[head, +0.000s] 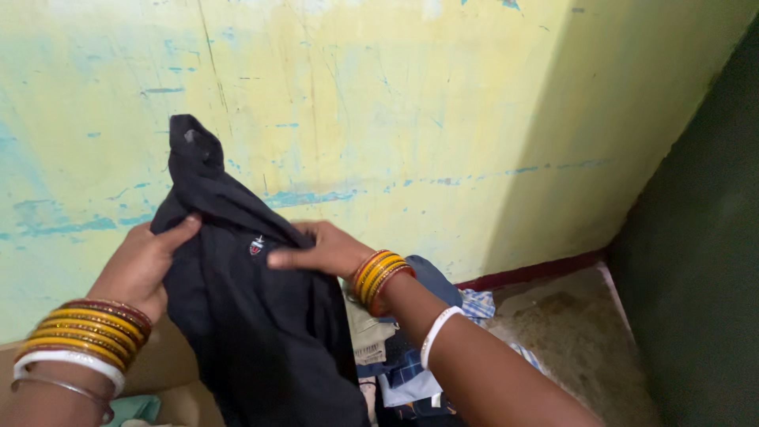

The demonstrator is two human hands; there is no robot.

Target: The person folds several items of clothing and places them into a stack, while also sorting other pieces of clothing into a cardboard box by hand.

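The fingers (170, 237) of the left hand (138, 269) were pressed together over the near edge of a dark navy garment (253, 332), the thumb laid flat on the cloth and pinching a fold against the palm. The right hand (320, 249), at about three o'clock from the left, held the same garment from the other side; its fingers (285, 258) were extended and held close together, pointing toward nine o'clock, with the cloth gathered under them. The garment hung between both hands, raised in front of a worn yellow wall (395, 103) streaked with blue; one corner of it stood up toward twelve o'clock, and the rest drooped toward six o'clock. A small pale badge (257, 245) showed on the cloth just beside the right fingertips. Both wrists wore stacks of gold and red bangles (91, 328) with a white band beside them. At four o'clock from the garment lay a pile of folded clothes (395, 356), with checked blue fabric showing, on a grey floor (569, 332).
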